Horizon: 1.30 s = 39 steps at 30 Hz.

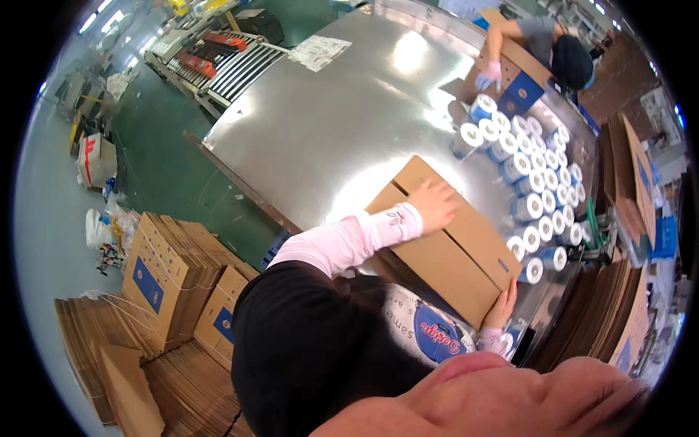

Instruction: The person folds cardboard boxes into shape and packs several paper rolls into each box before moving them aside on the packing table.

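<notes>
A brown cardboard box (453,266) lies at a slant before me on the near side of the metal table, its long top flaps folded down with a thin dark gap between them. My left hand (435,206) rests on the flaps toward the far end, fingers spread and slightly bent. At the near right end, my right hand (502,304) curls its fingers around the box's edge. The flaps hide what is inside. To the right of the box stand several white-and-blue cylinders (533,182) in a close cluster, their round white ends facing up.
The metal table (313,138) carries a white printed sheet (319,52) at its far left. Across it, a co-worker's gloved hand (489,76) touches another box (510,73). Flat cardboard stacks stand at left (175,277) and right (593,313). A roller conveyor (237,69) adjoins the far left.
</notes>
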### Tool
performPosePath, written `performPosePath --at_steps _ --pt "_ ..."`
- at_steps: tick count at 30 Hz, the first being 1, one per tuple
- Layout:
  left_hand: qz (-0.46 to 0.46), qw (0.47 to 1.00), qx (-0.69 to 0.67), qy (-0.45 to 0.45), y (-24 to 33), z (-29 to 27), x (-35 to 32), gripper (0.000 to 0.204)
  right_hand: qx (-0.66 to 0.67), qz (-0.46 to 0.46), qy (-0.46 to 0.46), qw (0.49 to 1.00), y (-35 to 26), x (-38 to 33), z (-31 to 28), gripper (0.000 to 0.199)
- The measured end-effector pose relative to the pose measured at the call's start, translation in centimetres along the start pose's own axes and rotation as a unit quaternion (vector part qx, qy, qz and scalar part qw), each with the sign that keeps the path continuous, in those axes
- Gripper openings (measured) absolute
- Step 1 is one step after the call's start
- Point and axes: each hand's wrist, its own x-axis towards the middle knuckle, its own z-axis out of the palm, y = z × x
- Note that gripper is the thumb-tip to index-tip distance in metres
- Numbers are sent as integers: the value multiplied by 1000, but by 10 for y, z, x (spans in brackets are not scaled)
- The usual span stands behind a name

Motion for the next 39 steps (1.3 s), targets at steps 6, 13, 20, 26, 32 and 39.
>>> performPosePath --at_steps 6,13,20,26,32,39 --pt "160 984 -70 22 38 10 -56 77 414 212 -54 884 -128 0 112 62" --pt "48 998 15 29 -136 -76 -60 72 311 176 -300 884 -170 15 181 52" --pt "-416 834 39 362 -269 -71 -39 81 81 83 -432 894 -149 -22 192 32" --pt "-265 933 39 -240 -113 122 -70 70 44 -18 -413 909 -162 -5 166 34" --pt "-95 913 -144 -370 -75 194 -122 64 -82 -69 -226 968 -85 24 72 33" --pt "-278 888 -73 -358 -119 197 -160 65 -557 85 191 804 -29 118 -263 15"
